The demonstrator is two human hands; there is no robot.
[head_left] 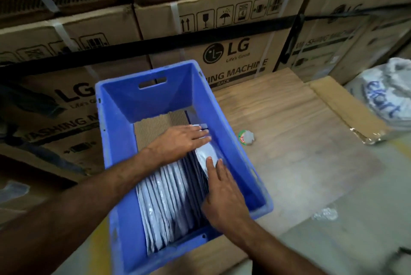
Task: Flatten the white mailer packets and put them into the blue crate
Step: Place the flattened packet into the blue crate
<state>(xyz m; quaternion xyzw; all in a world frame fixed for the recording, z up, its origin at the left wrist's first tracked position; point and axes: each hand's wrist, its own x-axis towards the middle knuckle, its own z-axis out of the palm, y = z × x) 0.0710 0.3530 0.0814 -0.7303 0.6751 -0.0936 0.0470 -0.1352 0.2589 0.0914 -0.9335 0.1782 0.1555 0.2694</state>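
The blue crate (124,119) stands on the floor in front of me, and a row of several white mailer packets (169,199) stands on edge inside it. Both of my hands are inside the crate. My left hand (180,143) lies flat with straight fingers on the far end of the rightmost packet (208,152). My right hand (222,194) presses with straight fingers on the near part of the same packet, by the crate's right wall. Brown corrugated cardboard (151,127) covers the crate's floor beyond the packets.
Stacked LG washing machine cartons (233,36) form a wall behind the crate. A wooden board (289,132) lies to the right with a small green-rimmed cup (245,138) on it. A white printed sack (387,96) and a flattened cardboard piece (347,105) lie at far right.
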